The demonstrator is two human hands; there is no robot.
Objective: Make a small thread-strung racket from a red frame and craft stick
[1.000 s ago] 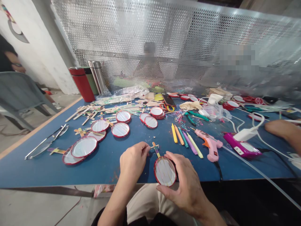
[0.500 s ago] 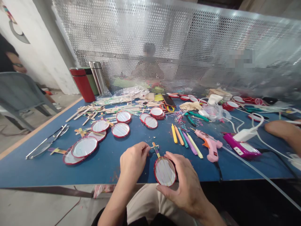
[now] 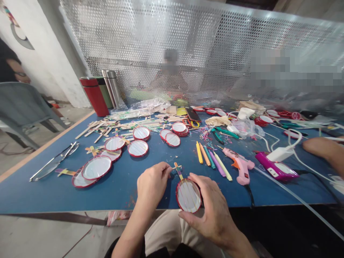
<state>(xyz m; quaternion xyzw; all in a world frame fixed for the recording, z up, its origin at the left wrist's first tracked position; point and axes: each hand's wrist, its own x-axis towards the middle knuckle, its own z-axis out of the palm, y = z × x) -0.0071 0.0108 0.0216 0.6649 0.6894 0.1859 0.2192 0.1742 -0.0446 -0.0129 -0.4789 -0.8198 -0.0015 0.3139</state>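
Observation:
A small toy banjo lies near the table's front edge. It has a round white face with a red rim, thin strings across it, and a coloured craft-stick neck with a short crosspiece. My right hand grips the round body by its rim, thumb at the bottom and fingers at the upper right. Beside the crosspiece, my left hand is closed in a pinch. What sits between its fingertips, if anything, is too small to make out.
More toy banjos lie to the left, near eyeglasses. Right of centre are coloured pens, a pink glue gun and a purple power strip. Craft sticks and a red flask stand farther back. Another person's arm rests at right.

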